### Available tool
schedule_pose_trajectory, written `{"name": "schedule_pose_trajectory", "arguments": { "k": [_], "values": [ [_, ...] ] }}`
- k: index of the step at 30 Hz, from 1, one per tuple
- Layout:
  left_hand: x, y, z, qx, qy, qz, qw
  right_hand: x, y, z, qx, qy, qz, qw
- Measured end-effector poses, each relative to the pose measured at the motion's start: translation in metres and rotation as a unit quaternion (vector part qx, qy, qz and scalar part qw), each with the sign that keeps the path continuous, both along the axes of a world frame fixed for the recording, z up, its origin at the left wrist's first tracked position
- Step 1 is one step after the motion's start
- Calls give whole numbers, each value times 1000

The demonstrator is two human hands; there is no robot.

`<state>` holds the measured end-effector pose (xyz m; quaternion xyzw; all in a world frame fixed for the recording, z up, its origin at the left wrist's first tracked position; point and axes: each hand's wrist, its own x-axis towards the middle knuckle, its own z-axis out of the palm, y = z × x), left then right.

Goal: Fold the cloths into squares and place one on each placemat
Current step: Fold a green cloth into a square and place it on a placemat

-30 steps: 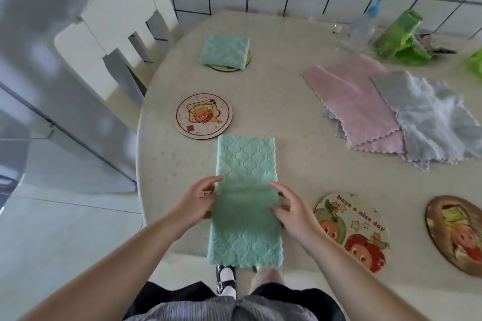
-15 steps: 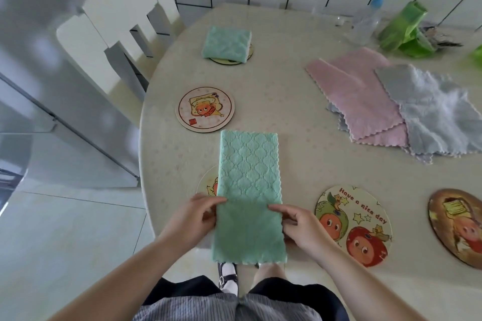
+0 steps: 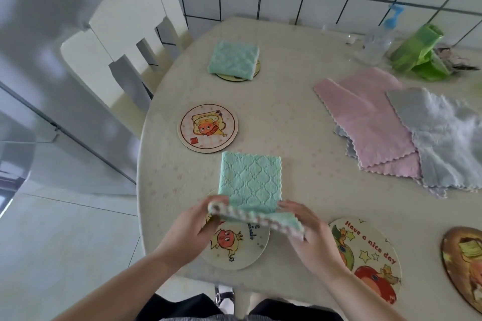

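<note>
A long mint-green cloth (image 3: 250,180) lies on the table near its front edge. My left hand (image 3: 190,232) and my right hand (image 3: 310,232) each pinch a near corner of it and hold the near end lifted above a round cartoon placemat (image 3: 240,247). A folded mint cloth (image 3: 233,61) sits on a far placemat (image 3: 257,70). Another round placemat (image 3: 208,128) lies bare just beyond the cloth. Two more placemats lie at the right: the "Have a nice day" placemat (image 3: 370,255) and a brown placemat (image 3: 467,266).
Unfolded pink cloths (image 3: 365,117) and a grey cloth (image 3: 448,138) lie overlapped at the right. A clear spray bottle (image 3: 378,39) and green plastic bags (image 3: 420,52) stand at the back right. A white chair (image 3: 125,41) stands at the table's left.
Both hands slid down to the cloth's near end and lifted it off the table edge, uncovering the placemat that lay beneath it.
</note>
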<state>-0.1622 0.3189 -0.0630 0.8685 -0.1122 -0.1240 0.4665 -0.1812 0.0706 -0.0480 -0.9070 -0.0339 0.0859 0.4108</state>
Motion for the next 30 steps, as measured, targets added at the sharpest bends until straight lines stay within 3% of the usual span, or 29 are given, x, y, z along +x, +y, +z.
{"name": "schedule_pose_trajectory", "arguments": {
  "k": [4,7,11,19,21,23,26,30],
  "values": [
    [32,-28,15,-96,96,129,982,41,12,4,100,74,-113,986],
    [52,-37,10,-103,134,179,969,64,13,-9,86,114,-153,978],
    [60,-39,-3,-51,168,165,971,75,12,-21,54,162,-157,973],
    [69,-38,-17,17,151,137,979,82,8,-30,53,172,-159,971],
    [67,-37,-13,65,112,142,981,82,8,-26,56,180,-167,968],
    [63,-35,-11,161,18,128,978,77,8,-23,-19,110,-147,983],
    [67,-34,-16,276,-108,33,955,81,14,-22,-187,-37,-15,981],
    [78,-38,-29,387,-120,-115,907,91,21,-39,-322,-35,115,939]
  ]
}}
